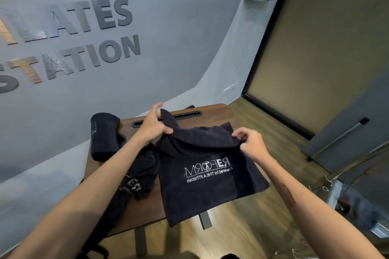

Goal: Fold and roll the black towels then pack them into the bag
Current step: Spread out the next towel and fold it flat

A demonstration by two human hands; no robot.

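A black towel [208, 187] with white lettering hangs over the small wooden table [212, 109], its lower part draping past the front edge. My left hand [154, 126] grips its upper left corner, lifted above the tabletop. My right hand [251, 143] pinches the upper right edge. A rolled black towel [103, 134] lies at the table's far left. A crumpled black towel [134, 176] with lettering lies under my left forearm. No bag can be made out.
The table has a long slot [185, 114] near its back edge and stands against a grey wall with large letters. Wooden floor lies to the right, with a metal frame [336, 176] and a dark doorway frame beyond.
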